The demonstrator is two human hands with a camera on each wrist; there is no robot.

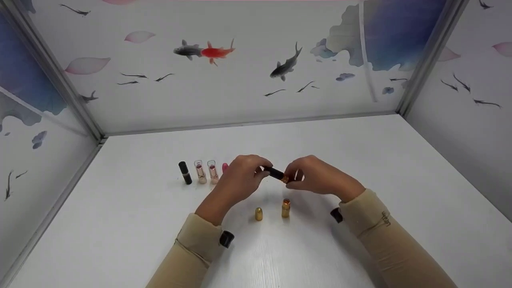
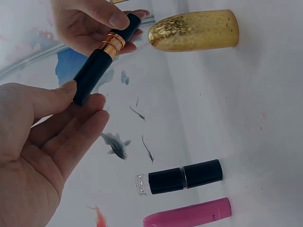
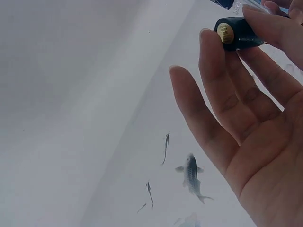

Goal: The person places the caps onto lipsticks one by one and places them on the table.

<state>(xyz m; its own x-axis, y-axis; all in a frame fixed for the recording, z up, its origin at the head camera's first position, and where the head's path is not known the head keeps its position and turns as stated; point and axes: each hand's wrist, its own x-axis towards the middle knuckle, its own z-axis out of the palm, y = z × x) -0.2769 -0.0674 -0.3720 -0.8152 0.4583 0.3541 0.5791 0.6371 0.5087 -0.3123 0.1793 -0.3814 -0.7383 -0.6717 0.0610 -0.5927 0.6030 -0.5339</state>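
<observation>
A black lipstick (image 1: 275, 173) with a gold band is held above the table between both hands. My left hand (image 1: 243, 176) pinches its longer black end between thumb and fingers. At the other end, my right hand (image 1: 320, 178) pinches the short black base, whose round yellow label (image 3: 226, 33) faces the right wrist camera. The gold band (image 2: 112, 45) shows between the two black parts in the left wrist view. Below the hands, a small gold rounded piece (image 1: 259, 214) and a taller gold lipstick tube (image 1: 285, 208) stand apart on the table.
A row stands left of the hands: a black tube (image 1: 185, 173), two clear-topped lipsticks (image 1: 201, 174) and a pink tube (image 1: 225, 166) partly hidden by my left hand. Fish-printed panels (image 1: 248, 100) border the white table (image 1: 120, 224) at the back and sides.
</observation>
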